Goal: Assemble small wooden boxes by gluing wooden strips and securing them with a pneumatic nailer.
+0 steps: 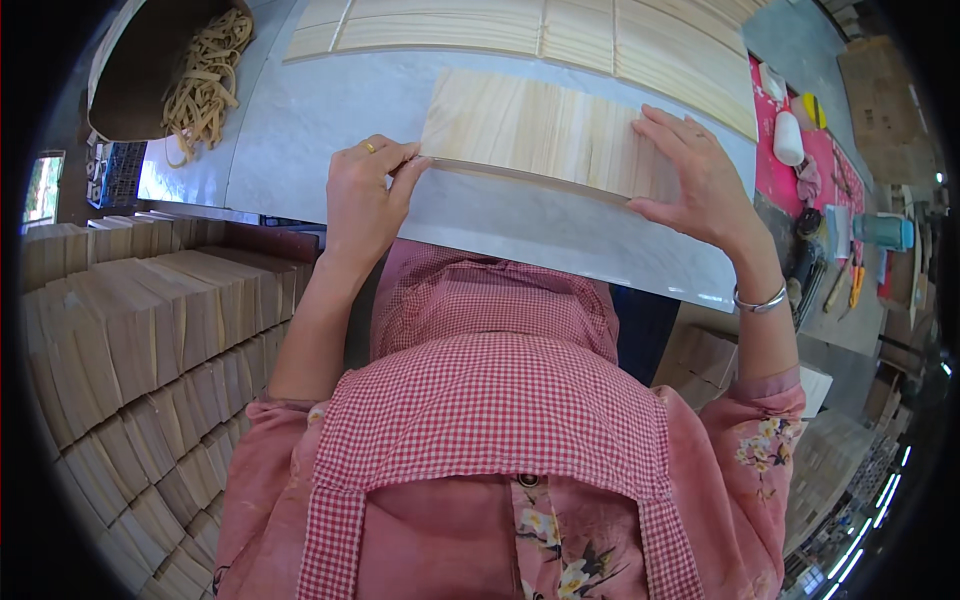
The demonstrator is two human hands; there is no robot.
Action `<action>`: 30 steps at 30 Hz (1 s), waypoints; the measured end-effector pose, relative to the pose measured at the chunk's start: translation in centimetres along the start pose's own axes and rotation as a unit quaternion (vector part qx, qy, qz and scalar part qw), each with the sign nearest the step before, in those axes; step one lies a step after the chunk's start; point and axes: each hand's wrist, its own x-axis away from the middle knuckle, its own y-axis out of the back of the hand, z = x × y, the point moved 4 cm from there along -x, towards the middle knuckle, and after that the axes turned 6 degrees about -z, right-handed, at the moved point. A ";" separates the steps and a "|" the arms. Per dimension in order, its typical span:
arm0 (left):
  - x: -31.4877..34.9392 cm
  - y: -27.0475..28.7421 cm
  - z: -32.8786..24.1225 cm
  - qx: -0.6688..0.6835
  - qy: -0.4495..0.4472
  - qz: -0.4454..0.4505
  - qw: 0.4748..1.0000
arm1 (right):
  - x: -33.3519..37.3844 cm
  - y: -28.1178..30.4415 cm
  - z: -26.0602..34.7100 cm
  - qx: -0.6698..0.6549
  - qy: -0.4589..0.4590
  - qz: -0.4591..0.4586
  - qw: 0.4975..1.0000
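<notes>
A pink-and-white checked cloth apron is worn by the person, close to the near edge of a pale grey, marbled table. Rows of stacked brown wooden blocks are noted beyond the table's near left corner.

A pale, rectangular, striped-grain wooden board is located over the table's middle, set back from the near edge. Its near left corner is pinched between thumb and forefinger of the left hand. Its right end is gripped across by the right hand, thumb at the near side, fingers spread toward the far side. Whether the board is lifted cannot be told.

Toward the table's far left corner, tan looped bands are held in a brown, round-mouthed container. A white plastic bottle is seen past the right edge. Pale grooved wooden panels are laid along the far edge.
</notes>
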 end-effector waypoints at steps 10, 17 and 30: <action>0.2 -0.1 -0.6 -0.029 -0.062 -0.018 0.997 | 0.5 -0.3 0.3 -0.010 -0.012 -0.029 0.999; 0.2 0.1 -0.7 -0.029 -0.059 -0.009 0.998 | 7.1 -0.4 -1.1 -0.123 -0.145 -0.224 0.956; -0.4 0.1 -0.8 -0.015 -0.037 0.023 0.999 | 8.8 -1.4 0.5 -0.104 -0.202 -0.226 0.947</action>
